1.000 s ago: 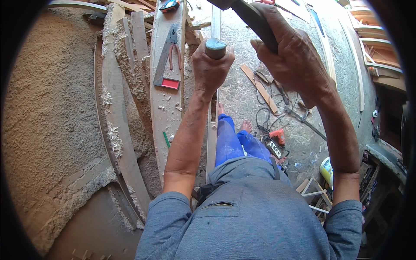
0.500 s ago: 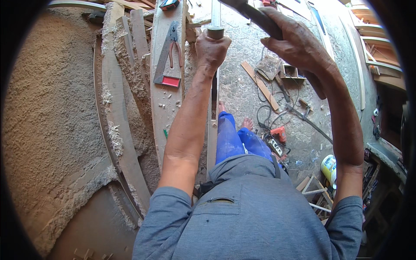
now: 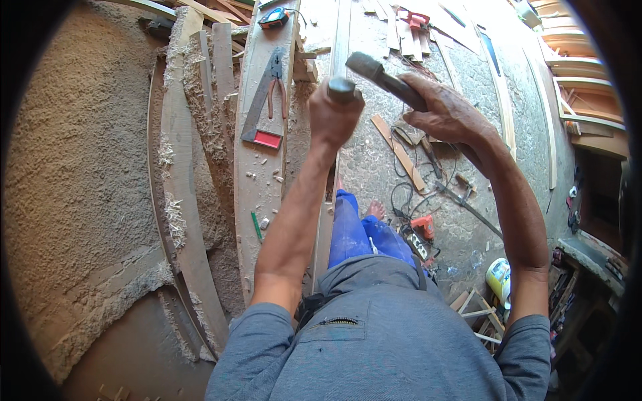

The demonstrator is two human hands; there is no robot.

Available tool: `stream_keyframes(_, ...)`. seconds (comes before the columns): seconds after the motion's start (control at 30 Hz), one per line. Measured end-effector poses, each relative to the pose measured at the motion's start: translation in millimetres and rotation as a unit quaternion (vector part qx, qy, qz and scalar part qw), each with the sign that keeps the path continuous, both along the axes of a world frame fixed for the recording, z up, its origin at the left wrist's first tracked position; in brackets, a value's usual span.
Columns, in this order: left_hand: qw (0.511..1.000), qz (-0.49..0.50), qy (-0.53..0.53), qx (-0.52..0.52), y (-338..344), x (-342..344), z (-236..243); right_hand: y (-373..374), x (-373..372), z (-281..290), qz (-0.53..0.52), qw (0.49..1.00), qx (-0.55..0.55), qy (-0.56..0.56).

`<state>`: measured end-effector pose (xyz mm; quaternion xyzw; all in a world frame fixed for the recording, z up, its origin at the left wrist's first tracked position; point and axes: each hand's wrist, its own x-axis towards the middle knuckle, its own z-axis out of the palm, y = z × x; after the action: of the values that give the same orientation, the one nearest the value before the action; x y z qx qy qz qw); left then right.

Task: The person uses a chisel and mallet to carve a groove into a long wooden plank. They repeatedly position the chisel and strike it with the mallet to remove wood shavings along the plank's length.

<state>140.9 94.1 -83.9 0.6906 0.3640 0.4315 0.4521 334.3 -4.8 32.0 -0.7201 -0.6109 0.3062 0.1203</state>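
My left hand [image 3: 333, 123] is closed around an upright chisel [image 3: 341, 89]. Its round handle end shows above the fist, while the hand hides the blade. Below that fist runs a long narrow piece of wood [image 3: 341, 37]. My right hand [image 3: 455, 113] grips a dark hammer [image 3: 400, 88], tilted with its head up and to the left. The hammer's head hangs close beside the chisel's end, apparently with a small gap. On the plank to the left lie pliers [image 3: 276, 87] on top of a try square [image 3: 264, 137] with a red-panelled stock.
A tape measure [image 3: 274, 18] and a green pencil [image 3: 257, 226] rest on the wide plank [image 3: 257, 177]. Shaving-covered boards [image 3: 190, 220] stand farther left. On the floor at right are an orange power tool [image 3: 422, 226], cables, a wood strip [image 3: 400, 154] and a white bucket [image 3: 498, 281].
The hammer has come down and nearer to the chisel, with my right hand lowered too. My left hand keeps its hold on the chisel. The view has shifted slightly.
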Motion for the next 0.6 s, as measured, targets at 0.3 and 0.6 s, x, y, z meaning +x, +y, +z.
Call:
stream_keyframes(0.3,0.992,-0.036,0.04,-0.117,27.6,-3.5,2.9,-35.2,-8.5,14.7,-0.112,0.981,0.149,0.052)
stream_keyframes(0.6,0.982,-0.014,0.012,0.188,-78.9,-85.8,56.8,-81.4,-58.6,10.5,0.177,0.94,0.28,-0.083)
